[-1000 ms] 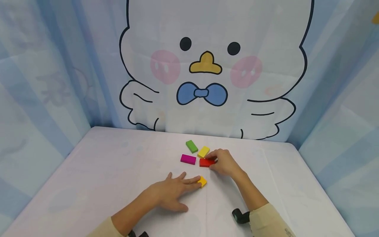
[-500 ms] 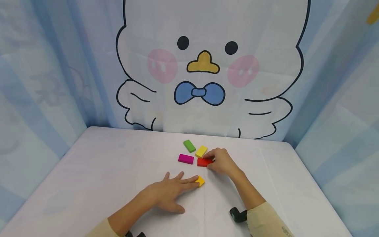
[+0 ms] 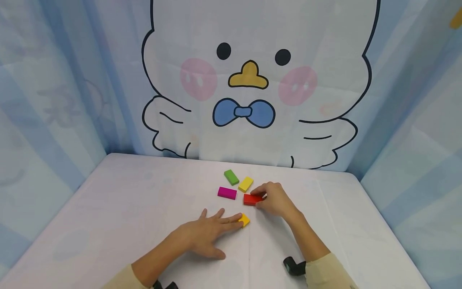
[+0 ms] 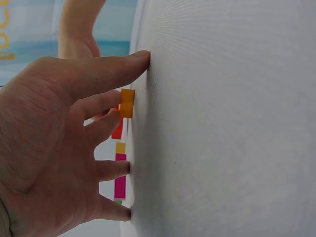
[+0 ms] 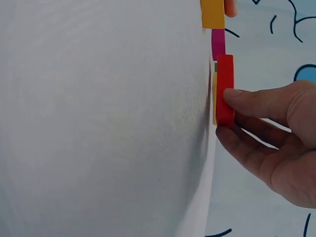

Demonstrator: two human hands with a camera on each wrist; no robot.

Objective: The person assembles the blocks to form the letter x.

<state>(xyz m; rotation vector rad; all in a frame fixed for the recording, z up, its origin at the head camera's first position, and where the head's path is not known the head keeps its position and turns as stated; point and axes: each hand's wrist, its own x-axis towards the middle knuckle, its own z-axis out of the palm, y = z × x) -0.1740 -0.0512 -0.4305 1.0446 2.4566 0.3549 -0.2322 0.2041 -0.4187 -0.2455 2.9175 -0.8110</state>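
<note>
My right hand (image 3: 277, 199) pinches a red block (image 3: 251, 199) between thumb and fingers. In the right wrist view, the thumb presses the near face of the red block (image 5: 225, 89). Whether the block touches the table cannot be told. My left hand (image 3: 205, 234) is spread with straight fingers, two of them touching the top of an orange-yellow block (image 3: 245, 220). The left wrist view shows those fingertips against the orange-yellow block (image 4: 127, 103), with thumb and other fingertips at the cloth. Beyond the hands lie a magenta block (image 3: 227, 193), a yellow block (image 3: 246, 184) and a green block (image 3: 231, 177).
A white cloth covers the table (image 3: 119, 204). At its far edge hangs a curtain (image 3: 249, 144) printed with a cartoon bird, and blue-white curtains enclose both sides. A dark wrist device (image 3: 294, 266) sits by the right sleeve.
The red block has shifted slightly right and toward me with my right hand, away from the yellow and magenta blocks. My left hand keeps its place on the orange-yellow block.
</note>
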